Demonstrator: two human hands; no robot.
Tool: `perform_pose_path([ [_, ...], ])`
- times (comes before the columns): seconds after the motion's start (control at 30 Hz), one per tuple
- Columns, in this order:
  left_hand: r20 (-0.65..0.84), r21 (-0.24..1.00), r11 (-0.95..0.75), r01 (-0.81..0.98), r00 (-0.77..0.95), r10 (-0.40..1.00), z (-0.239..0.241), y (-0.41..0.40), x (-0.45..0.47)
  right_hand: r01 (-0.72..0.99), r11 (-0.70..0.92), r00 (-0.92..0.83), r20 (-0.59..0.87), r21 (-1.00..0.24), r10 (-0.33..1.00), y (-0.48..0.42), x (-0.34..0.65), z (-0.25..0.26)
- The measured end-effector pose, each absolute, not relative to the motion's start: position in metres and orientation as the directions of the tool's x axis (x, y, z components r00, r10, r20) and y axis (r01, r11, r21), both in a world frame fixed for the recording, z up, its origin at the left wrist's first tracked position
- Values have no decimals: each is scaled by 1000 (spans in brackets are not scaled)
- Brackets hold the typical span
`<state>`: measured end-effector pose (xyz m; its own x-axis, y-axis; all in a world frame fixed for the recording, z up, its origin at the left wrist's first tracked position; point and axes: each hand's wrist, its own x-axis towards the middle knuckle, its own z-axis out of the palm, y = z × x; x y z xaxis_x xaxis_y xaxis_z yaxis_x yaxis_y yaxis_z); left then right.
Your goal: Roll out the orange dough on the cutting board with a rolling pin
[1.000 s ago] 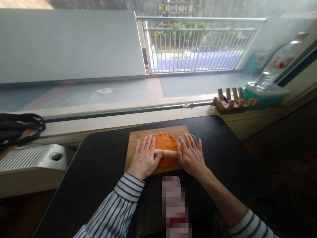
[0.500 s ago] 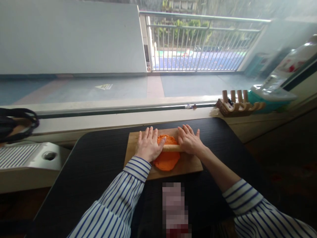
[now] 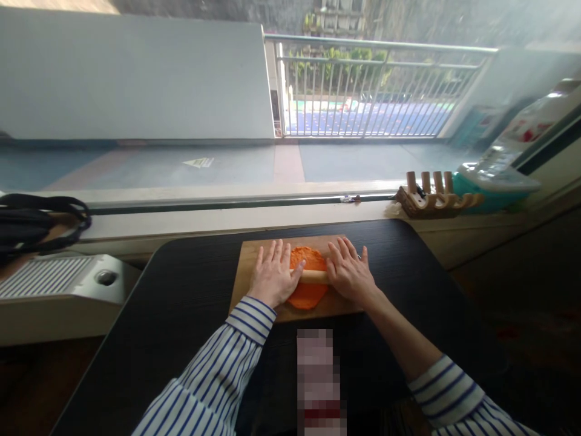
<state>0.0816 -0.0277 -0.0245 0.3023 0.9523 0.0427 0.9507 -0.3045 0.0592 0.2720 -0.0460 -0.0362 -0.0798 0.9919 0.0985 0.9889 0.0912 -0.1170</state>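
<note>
A flattened sheet of orange dough (image 3: 307, 298), roughly round with a ragged far edge, lies on a wooden board (image 3: 254, 251). Across its middle runs a pale wooden rolling pin (image 3: 315, 277). My left hand (image 3: 273, 275) rests palm down on the pin's left end, fingers stretched forward and the thumb along the pin. On the right end my right hand (image 3: 350, 269) presses down, its fingers spread forward. Neither hand wraps around the pin, and both its ends are hidden beneath the palms.
The board sits on a black table (image 3: 195, 290) below a window sill (image 3: 218, 227). On the sill are a wooden rack (image 3: 431, 203), a teal container (image 3: 494, 188) and a clear bottle (image 3: 521, 133). A white slatted unit (image 3: 59, 284) stands left. A blurred patch covers something near my body.
The rolling pin and both hands have shifted slightly toward me over the dough. The camera view has tilted and moved a little.
</note>
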Motion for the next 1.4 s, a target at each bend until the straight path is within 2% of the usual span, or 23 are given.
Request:
perform_pose_path([
  [0.2, 57, 46, -325, 945, 322, 945, -25, -42, 78, 991, 99, -83, 171, -87, 982, -63, 269, -39],
  [0.43, 49, 31, -276, 961, 274, 960, -25, -18, 87, 988, 59, -52, 48, -145, 997, -32, 274, -32],
  [0.63, -44, 66, -237, 969, 240, 970, -22, 3, 90, 984, 28, -32, -17, -178, 999, -9, 277, -30],
  [0.93, -94, 100, -200, 975, 209, 973, -20, 23, 93, 985, -5, 18, 73, -175, 997, 10, 278, -30],
  [1.4, 76, 40, -273, 961, 270, 960, -27, -33, 85, 982, 130, -96, 225, -140, 970, -51, 273, -39],
])
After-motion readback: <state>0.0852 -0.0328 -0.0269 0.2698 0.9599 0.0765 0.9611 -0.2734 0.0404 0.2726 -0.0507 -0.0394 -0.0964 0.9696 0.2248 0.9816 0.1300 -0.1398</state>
